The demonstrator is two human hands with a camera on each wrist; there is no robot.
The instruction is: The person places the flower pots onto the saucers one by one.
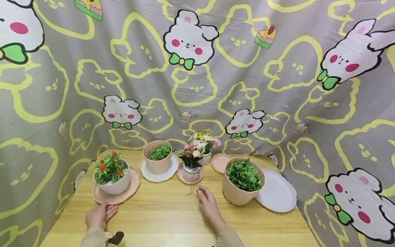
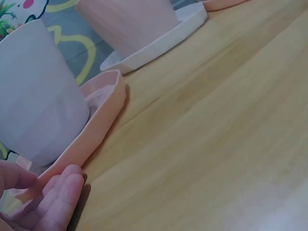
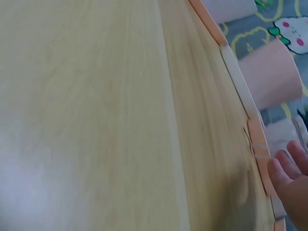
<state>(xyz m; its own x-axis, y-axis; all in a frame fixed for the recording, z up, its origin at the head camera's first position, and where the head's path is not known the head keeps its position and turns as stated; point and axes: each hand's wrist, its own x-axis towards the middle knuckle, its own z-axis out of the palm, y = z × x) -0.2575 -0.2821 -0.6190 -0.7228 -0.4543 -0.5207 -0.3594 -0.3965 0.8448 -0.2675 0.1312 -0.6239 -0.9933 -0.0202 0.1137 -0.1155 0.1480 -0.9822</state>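
At the left, a scalloped pink saucer (image 1: 134, 185) carries a white pot (image 1: 118, 187) of red-flowered greenery. My left hand (image 1: 100, 216) pinches the saucer's near rim, thumb over the edge and fingers along its outside wall, as the left wrist view shows. My right hand (image 1: 211, 207) has its fingers loosely extended, fingertips close to a thin brown string (image 1: 191, 189). That string lies in front of a small pink saucer (image 1: 181, 177) bearing a small whitish pot (image 1: 192, 175) with dark leaves and mixed flowers.
Behind stand a pink pot (image 1: 160, 165) on a white saucer (image 1: 174, 168) and a pot of pastel flowers (image 1: 205, 157). To the right are a small pink saucer (image 1: 219, 163), a large pink pot (image 1: 239, 195) of greenery and a white plate (image 1: 279, 192). A patterned curtain (image 1: 197, 82) surrounds the table.
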